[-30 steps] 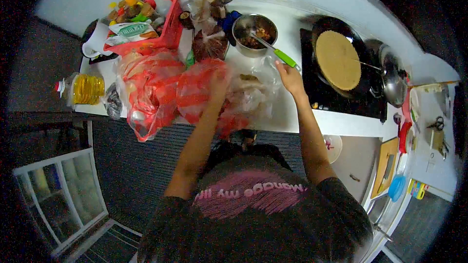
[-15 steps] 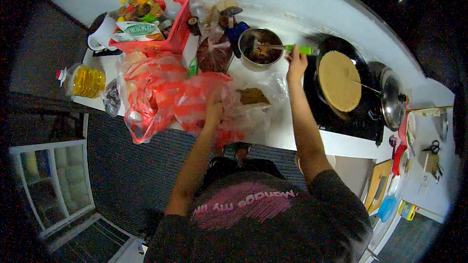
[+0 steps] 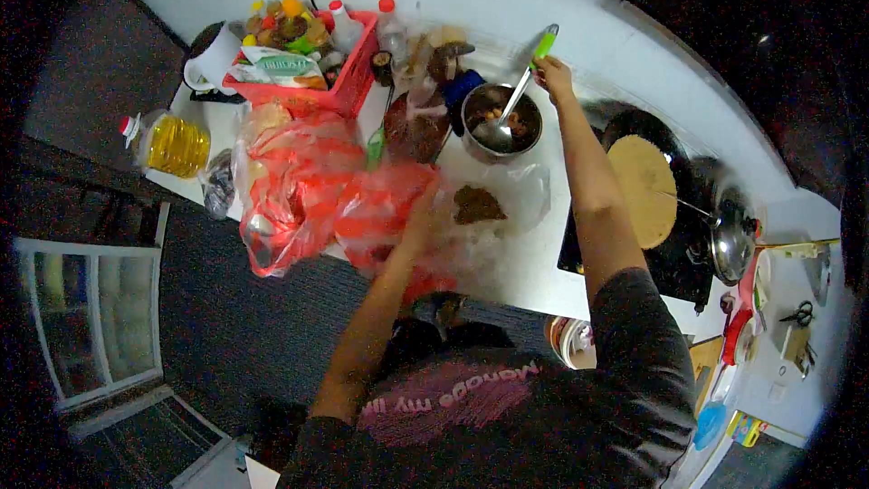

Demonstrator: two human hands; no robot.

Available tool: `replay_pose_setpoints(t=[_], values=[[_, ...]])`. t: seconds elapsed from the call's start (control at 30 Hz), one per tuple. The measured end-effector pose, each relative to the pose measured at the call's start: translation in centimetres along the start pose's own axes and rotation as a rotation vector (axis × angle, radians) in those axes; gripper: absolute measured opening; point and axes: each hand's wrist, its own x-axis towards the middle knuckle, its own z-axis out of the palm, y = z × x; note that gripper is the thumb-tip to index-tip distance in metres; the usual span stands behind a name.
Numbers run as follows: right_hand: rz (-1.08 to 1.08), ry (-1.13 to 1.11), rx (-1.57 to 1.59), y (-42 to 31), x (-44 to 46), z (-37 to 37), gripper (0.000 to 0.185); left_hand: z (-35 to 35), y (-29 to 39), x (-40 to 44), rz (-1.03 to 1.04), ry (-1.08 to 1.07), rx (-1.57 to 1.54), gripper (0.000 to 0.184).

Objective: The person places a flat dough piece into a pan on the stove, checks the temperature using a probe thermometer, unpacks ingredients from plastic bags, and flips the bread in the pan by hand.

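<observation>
My right hand [image 3: 554,78] is closed round the green handle of a metal ladle [image 3: 517,98]. The ladle slants down to the left, its broad head inside a steel pot [image 3: 503,156] holding dark brown food with lighter lumps. Against the red-and-white striped plastic bag [image 3: 385,208] rests my left hand [image 3: 422,208], beside the near left edge of a clear plastic bag [image 3: 529,195]. Blur hides its fingers, so its grip cannot be made out. Brown crumbly powder [image 3: 477,205] shows in the clear bag, between my left hand and the pot.
At right, a tan round flatbread-like disc [image 3: 644,190] covers the wok on the black stove, with a metal lid [image 3: 731,244] beside it. A red basket [image 3: 339,95] of bottles stands back left. An oil jug [image 3: 176,145] sits at the counter's left end.
My right hand has turned the ladle from nearly level to steep, its handle end now pointing up towards the wall, its head in the pot. My left hand stays by the bags. The view has shifted.
</observation>
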Motion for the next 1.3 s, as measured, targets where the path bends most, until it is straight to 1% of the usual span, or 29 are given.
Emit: replay_pose_setpoints(t=[0.07, 0.1, 0.13, 0.2, 0.27, 0.3, 0.33, 0.4, 0.47, 0.5, 0.53, 0.6, 0.67, 0.73, 0.8, 0.83, 0.87, 0.93, 0.97, 1.0, 1.03, 1.07, 1.1, 1.13, 1.17, 1.2, 1.23, 1.27, 1.3], values=[[0.004, 0.007, 0.041, 0.5, -1.3, 0.1, 0.02, 0.2, -0.1, 0.8, -0.5, -0.117, -0.575, 0.057], [-0.02, 0.024, -0.165, 0.5, -1.8, -0.1, 0.024, 0.2, -0.2, 0.7, -0.498, -0.133, -0.604, 0.06], [-0.174, 0.005, -0.246, 0.0, -3.5, -0.5, 0.028, 0.3, -0.4, 0.5, -0.496, -0.149, -0.634, 0.064], [-0.409, -0.082, -0.164, -3.6, -11.0, 1.0, 0.028, 0.0, -0.5, 0.2, 0.031, -0.114, -0.166, 0.07], [-0.453, -0.344, -0.224, -3.8, -19.0, 2.0, 0.027, -0.7, 1.4, 0.7, 0.019, -0.171, 0.132, 0.075], [-0.466, -0.534, -0.51, -4.6, -23.0, 2.5, 0.027, -1.1, 3.0, 1.3, 0.019, -0.203, 0.282, 0.077], [-0.469, -0.721, -0.795, -5.0, -25.9, 2.5, 0.026, -1.5, 5.1, 2.0, -0.075, -0.234, 0.158, 0.077], [-0.377, -0.734, -1.249, -1.9, -27.9, 1.5, 0.046, -2.3, 9.8, 3.4, -0.26, -0.292, -0.088, 0.077], [-0.305, -0.52, -1.308, 0.3, -29.3, -0.1, 0.067, -3.3, 13.8, 3.8, -0.316, -0.328, -0.361, 0.076], [-0.274, -0.417, -1.335, 0.7, -29.7, -1.0, 0.078, -3.4, 13.6, 3.8, -0.277, -0.335, -0.391, 0.075], [-0.203, -0.435, -1.339, 0.4, -30.3, -1.4, 0.085, -3.4, 13.5, 3.8, -0.238, -0.342, -0.422, 0.074], [-0.08, -0.506, -1.331, -0.1, -31.4, -1.1, 0.1, -2.6, 7.9, 3.8, -0.045, -0.32, -0.243, 0.07], [-0.267, -0.472, -1.467, 2.6, -31.5, -1.4, 0.096, -1.3, 0.5, 3.5, 0.289, -0.228, 0.087, 0.065], [-0.146, -0.633, -1.359, 1.7, -31.3, -0.1, 0.076, -3.3, 5.2, 2.1, 0.017, -0.312, 0.098, 0.057], [-0.183, -0.632, -1.303, -0.2, -32.3, 1.7, 0.05, -7.7, 9.8, 0.7, 0.232, -0.197, 0.348, 0.046], [-0.211, -0.536, -1.209, -3.1, -33.8, 4.0, 0.034, -10.1, 11.2, 0.0, 0.259, -0.132, 0.407, 0.038], [-0.25, -0.505, -1.096, -5.0, -34.5, 6.2, 0.033, -12.6, 12.6, -0.7, 0.282, -0.065, 0.466, 0.032], [-0.322, -0.437, -0.876, -7.3, -36.2, 10.8, 0.031, -19.2, 12.7, -0.8, 0.114, 0.009, 0.436, 0.019], [-0.432, -0.462, -0.847, -7.3, -36.8, 13.6, 0.029, -22.6, 12.1, 0.1, 0.006, -0.002, 0.407, 0.016], [-0.542, -0.482, -0.817, -7.1, -37.2, 16.9, 0.027, -25.5, 9.0, 0.8, 0.117, 0.065, 0.603, 0.015], [-0.571, -0.537, -0.705, -6.9, -37.8, 20.8, 0.027, -28.0, 9.3, 1.7, -0.118, -0.098, 0.744, 0.02], [-0.595, -0.589, -0.59, -6.5, -38.2, 25.1, 0.026, -29.4, 8.5, 2.5, -0.072, -0.092, 0.671, 0.022], [-0.675, -0.574, -0.605, -2.7, -37.7, 29.9, 0.027, -30.6, 6.7, 3.2, -0.024, -0.091, 0.593, 0.024], [-0.755, -0.565, -0.628, 0.5, -36.6, 33.6, 0.028, -31.7, 4.4, 4.1, 0.079, -0.079, 0.593, 0.027], [-0.635, -0.615, -0.887, -0.1, -35.4, 35.7, 0.032, -32.8, 2.1, 5.0, 0.183, -0.066, 0.595, 0.03], [-0.496, -0.658, -1.143, -1.2, -34.4, 37.3, 0.036, -34.0, -0.8, 6.5, 0.347, -0.042, 0.673, 0.033], [-0.338, -0.7, -1.391, -1.7, -33.8, 38.5, 0.04, -34.7, -1.4, 8.0, 0.378, -0.042, 0.712, 0.035], [-0.353, -0.482, -1.387, 0.6, -32.8, 38.2, 0.044, -35.4, -2.0, 9.4, 0.41, -0.041, 0.75, 0.038], [-0.364, -0.271, -1.374, 2.7, -32.0, 37.0, 0.048, -35.9, 0.2, 11.2, 0.304, -0.074, 0.754, 0.04]])
